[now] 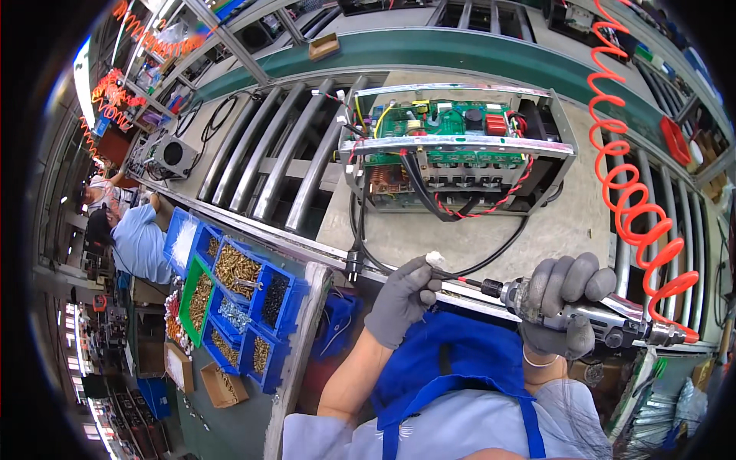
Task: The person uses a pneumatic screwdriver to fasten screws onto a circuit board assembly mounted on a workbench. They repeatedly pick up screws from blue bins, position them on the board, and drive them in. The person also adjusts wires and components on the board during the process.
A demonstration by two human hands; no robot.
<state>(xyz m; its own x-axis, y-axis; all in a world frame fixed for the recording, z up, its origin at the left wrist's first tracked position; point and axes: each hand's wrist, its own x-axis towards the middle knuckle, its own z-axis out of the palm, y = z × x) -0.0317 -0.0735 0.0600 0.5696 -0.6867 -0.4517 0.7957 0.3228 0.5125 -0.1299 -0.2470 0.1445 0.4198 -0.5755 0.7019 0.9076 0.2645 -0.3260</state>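
- Roller conveyor [294, 149], opened chassis [460, 142].
- Left hand [402, 299]: pinching white piece [434, 257] at bit [465, 281].
- Right hand [563, 295]: gripping air driver [619, 330].
- Likely loading bit; next needs steady alignment.

Silver power driver [602, 318] lies near-horiz. in gloved R. hand [563, 287], dark bit [463, 280] aimed L., w/ sm. white pc. [435, 258], too tiny to ID, at L. hand's [399, 297] fingers [418, 268].
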